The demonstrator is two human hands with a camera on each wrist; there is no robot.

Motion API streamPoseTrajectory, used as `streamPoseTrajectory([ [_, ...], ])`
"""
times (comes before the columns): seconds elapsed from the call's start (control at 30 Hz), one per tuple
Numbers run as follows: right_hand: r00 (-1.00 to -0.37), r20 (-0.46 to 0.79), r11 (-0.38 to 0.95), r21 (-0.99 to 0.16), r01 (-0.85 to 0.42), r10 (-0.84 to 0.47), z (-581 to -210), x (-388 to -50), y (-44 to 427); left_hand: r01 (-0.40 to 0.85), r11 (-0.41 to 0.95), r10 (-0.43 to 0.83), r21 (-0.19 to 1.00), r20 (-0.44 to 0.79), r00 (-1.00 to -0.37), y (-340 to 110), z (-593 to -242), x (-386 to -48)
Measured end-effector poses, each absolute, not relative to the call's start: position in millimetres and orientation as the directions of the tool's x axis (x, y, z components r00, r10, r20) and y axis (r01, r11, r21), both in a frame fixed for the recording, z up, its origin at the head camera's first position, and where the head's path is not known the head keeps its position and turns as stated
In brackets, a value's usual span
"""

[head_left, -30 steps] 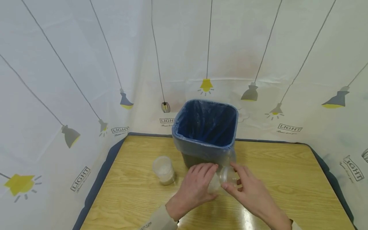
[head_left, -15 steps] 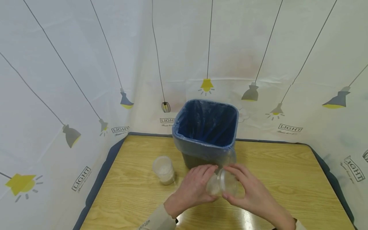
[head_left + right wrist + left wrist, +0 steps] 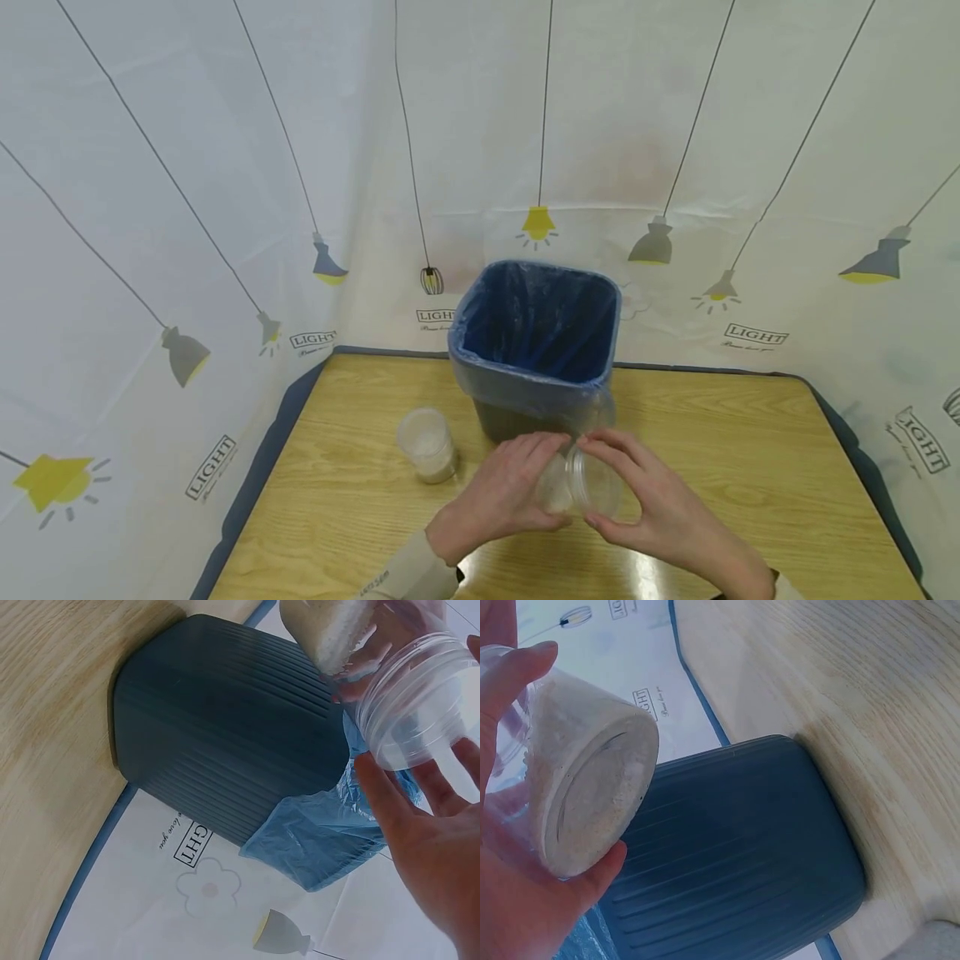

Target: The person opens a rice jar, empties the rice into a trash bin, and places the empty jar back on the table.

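My left hand (image 3: 498, 496) grips a clear plastic cup (image 3: 553, 483), tilted on its side, with pale grainy stuff inside; its base (image 3: 600, 795) faces the left wrist camera. With fingertips and thumb my right hand (image 3: 667, 508) holds a second clear cup (image 3: 598, 485), which looks empty, mouth to mouth with the first. Ridged clear rims (image 3: 405, 686) show at the join in the right wrist view. Whether the rims touch all round, I cannot tell. Another clear cup (image 3: 427, 446), with pale contents at its bottom, stands left of my left hand.
A dark bin (image 3: 517, 421) with a blue liner (image 3: 540, 375) stands just beyond both hands on the wooden table (image 3: 337, 500). Behind it hangs a white sheet (image 3: 480, 125) printed with lamps.
My right hand and its cup have shifted a little toward me, and that cup has turned to line up with the left one. My left hand has barely moved.
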State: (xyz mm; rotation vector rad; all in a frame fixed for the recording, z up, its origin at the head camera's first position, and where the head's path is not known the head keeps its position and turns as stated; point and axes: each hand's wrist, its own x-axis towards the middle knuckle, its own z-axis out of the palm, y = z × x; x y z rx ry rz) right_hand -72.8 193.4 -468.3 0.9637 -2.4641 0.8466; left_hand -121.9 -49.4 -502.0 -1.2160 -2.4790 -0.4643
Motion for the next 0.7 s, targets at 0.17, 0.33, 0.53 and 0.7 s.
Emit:
streamPoseTrajectory([
  [0.17, -0.798, 0.442, 0.598, -0.530, -0.601, -0.410, -468, -70, 191, 0.789, 0.605, 0.661, 0.109, 0.483, -0.574, -48, -504, -121],
  [0.33, -0.936, 0.240, 0.667, -0.657, -0.351, -0.256, -463, -65, 185, 0.746, 0.665, 0.608, 0.038, 0.553, -0.570, -45, -504, -118],
  [0.53, -0.976, 0.137, 0.682, -0.699, -0.217, -0.169, -459, -67, 177, 0.714, 0.699, 0.584, -0.028, 0.598, -0.549, -41, -503, -118],
  [0.7, -0.961, 0.198, 0.647, -0.711, -0.275, -0.191, -460, -69, 178, 0.711, 0.703, 0.572, -0.002, 0.596, -0.564, -41, -503, -117],
])
